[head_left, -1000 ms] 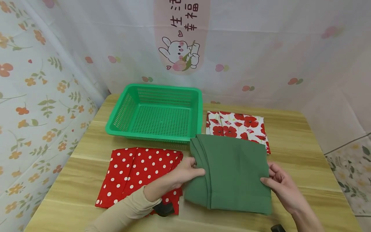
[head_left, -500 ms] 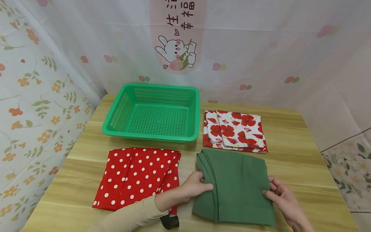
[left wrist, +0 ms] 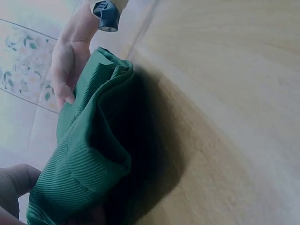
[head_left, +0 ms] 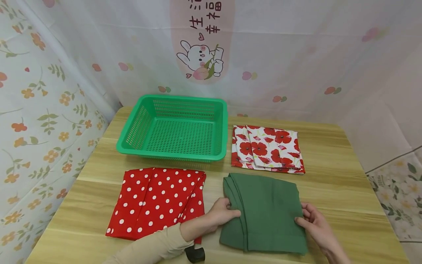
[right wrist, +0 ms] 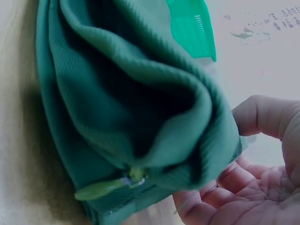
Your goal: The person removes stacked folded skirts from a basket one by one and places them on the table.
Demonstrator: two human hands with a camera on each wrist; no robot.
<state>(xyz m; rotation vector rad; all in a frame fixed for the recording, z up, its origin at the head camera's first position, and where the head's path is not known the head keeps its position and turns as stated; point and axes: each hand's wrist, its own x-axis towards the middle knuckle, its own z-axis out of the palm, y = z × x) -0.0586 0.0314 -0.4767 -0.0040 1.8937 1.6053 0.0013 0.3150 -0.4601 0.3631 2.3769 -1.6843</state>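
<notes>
A folded green cloth (head_left: 271, 216) spans the space between both hands at the front right of the table. My left hand (head_left: 221, 212) pinches its layered left edge, thumb on top and fingers beneath. At the opposite edge my right hand (head_left: 314, 222) grips it the same way. The left wrist view shows the cloth (left wrist: 75, 164) sagging close over the wood, with a dark shadow under it. Loose folds gape at the right-hand end, where a small light green tab (right wrist: 101, 189) hangs in the right wrist view.
A folded red polka-dot cloth (head_left: 161, 198) lies left of the green one, partly under the left forearm. Behind stands a green plastic basket (head_left: 174, 156) with nothing inside. A folded poppy-print cloth (head_left: 267, 150) lies at the back right of the wooden table (head_left: 333, 165).
Both hands have brought the green cloth toward the front edge, away from the poppy-print cloth it overlapped in view. Over the last half second it shifts only slightly.
</notes>
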